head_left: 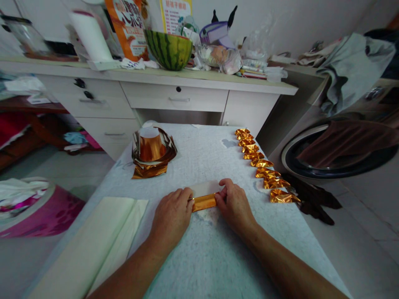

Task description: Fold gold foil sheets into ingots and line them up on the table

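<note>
Both hands are at work over the pale surface (249, 257). The left hand (172, 209) has its grip narrow, holding one end of a gold strip (204, 202); the right hand (235, 205) touches the other end, though whether its grip is closed on it I cannot tell. The strip lies flat between them, near the middle of the surface, with a whitish slip (204, 188) just behind it.

Along the right edge runs a row of gold twists (263, 173), about nine (the far ones overlap too much for a sure count). These look finished; the strip has no such twisted shape yet. A good supply of foil (149, 170) sits at the far left, around a cone (151, 143).

Folded paper (90, 241) takes up the near left, beside the left forearm, and narrows the room there. Nothing blocks the strip itself. Beyond, the rear surface (199, 78) bears a melon (171, 52) and an orange bag (131, 35).
</note>
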A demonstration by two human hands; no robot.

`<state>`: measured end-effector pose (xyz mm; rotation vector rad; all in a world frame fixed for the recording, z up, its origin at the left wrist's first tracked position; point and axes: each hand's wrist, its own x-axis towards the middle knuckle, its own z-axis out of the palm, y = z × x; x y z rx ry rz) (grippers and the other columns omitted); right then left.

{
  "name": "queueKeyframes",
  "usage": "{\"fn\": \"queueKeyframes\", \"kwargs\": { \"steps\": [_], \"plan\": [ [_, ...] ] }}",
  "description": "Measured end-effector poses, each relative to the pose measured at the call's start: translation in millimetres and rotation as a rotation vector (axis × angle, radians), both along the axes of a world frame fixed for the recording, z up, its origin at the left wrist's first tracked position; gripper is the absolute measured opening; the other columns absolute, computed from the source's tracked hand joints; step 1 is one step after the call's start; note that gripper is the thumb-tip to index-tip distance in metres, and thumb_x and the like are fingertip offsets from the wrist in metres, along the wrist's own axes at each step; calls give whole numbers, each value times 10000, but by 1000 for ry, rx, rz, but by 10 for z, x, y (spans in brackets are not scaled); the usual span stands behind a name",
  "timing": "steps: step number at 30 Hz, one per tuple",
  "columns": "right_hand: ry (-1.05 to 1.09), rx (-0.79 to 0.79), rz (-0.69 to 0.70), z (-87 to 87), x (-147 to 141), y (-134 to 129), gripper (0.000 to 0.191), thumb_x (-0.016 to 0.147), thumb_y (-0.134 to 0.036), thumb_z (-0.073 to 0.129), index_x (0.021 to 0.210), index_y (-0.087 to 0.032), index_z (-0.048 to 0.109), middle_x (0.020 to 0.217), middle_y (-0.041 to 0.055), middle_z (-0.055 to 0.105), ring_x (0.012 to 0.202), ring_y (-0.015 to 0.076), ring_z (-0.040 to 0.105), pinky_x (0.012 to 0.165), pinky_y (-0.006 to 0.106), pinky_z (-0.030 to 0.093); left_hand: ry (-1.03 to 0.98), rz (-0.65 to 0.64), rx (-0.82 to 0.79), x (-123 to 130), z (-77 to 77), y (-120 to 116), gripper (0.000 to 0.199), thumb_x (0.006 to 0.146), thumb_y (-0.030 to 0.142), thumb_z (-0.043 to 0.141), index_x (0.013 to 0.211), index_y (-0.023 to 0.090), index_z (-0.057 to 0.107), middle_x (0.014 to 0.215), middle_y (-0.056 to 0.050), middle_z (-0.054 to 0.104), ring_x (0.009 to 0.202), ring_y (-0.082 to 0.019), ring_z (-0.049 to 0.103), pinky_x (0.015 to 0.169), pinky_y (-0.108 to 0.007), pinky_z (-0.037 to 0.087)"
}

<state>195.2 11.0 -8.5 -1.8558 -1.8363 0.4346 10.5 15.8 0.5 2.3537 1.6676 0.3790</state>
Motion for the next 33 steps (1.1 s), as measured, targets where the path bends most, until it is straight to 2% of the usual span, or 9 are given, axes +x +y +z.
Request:
{"fn": "queueKeyframes", "kwargs": {
  "steps": [4, 7, 11, 16, 22, 25, 28, 30, 33],
  "plan": [
    [-12, 7, -3, -14, -3, -1, 240, 801, -177, 550, 1039, -178, 525, 712, 8, 598, 720, 185, 534, 684, 277, 356, -80, -21, 48, -9, -27, -4, 123, 893, 159, 478, 849, 207, 583, 886, -22, 558, 820, -176, 553, 741, -296, 435],
    [-39, 12, -1, -23, -4, -6, 243, 804, -168, 529, 1047, -173, 520, 735, 20, 599, 730, 188, 532, 708, 286, 357, -117, -89, 109, -37, -47, 9, 168, 891, 146, 490, 848, 213, 638, 891, -29, 570, 852, -188, 528, 764, -310, 436],
    [-64, 5, 6, -21, -8, -13, 242, 820, -149, 486, 1060, -159, 524, 783, 45, 604, 755, 194, 534, 739, 297, 363, -80, -183, 87, -80, -56, 32, 208, 871, 113, 522, 887, 236, 688, 859, -23, 619, 827, -198, 510, 745, -325, 426],
    [-80, -26, 8, 4, -21, -20, 262, 827, -119, 458, 1079, -143, 525, 822, 72, 612, 786, 209, 536, 762, 311, 365, -76, -196, 67, -85, -40, -17, 280, 846, 61, 500, 978, 228, 682, 909, -24, 637, 858, -200, 528, 781, -353, 415],
    [-133, -5, 11, 2, 0, -29, 269, 833, -151, 504, 1101, -134, 533, 877, 89, 608, 822, 226, 522, 766, 331, 353, -56, -204, 81, -81, -8, -82, 181, 913, 232, 499, 977, 227, 669, 912, -31, 620, 860, -204, 537, 778, -364, 415],
    [-158, 58, 18, 17, 28, -30, 242, 809, -152, 560, 1050, -143, 561, 956, 93, 594, 874, 229, 501, 776, 331, 345, -60, -211, 86, -88, -16, -76, 163, 908, 236, 520, 981, 226, 664, 924, -33, 615, 866, -200, 536, 788, -359, 421],
    [-165, 126, 118, 52, 25, -43, 117, 829, -115, 550, 912, -174, 609, 918, 67, 593, 872, 213, 476, 770, 316, 332, -68, -211, 88, -86, -23, -71, 147, 897, 232, 539, 977, 226, 663, 920, -31, 607, 860, -199, 531, 795, -362, 428],
    [-167, 133, 229, 71, 2, -60, 125, 856, -108, 534, 835, -187, 628, 850, 46, 594, 833, 197, 466, 756, 307, 323, -72, -211, 87, -82, -20, -74, 143, 893, 230, 543, 971, 227, 663, 915, -30, 602, 854, -199, 527, 793, -364, 431],
    [-165, 102, 358, 77, -37, -88, 150, 875, -119, 532, 827, -197, 650, 820, 31, 595, 814, 180, 470, 754, 301, 318, -78, -211, 72, -83, -17, -78, 140, 891, 226, 540, 949, 222, 668, 903, -32, 593, 849, -200, 521, 786, -362, 433]
  ]
}}
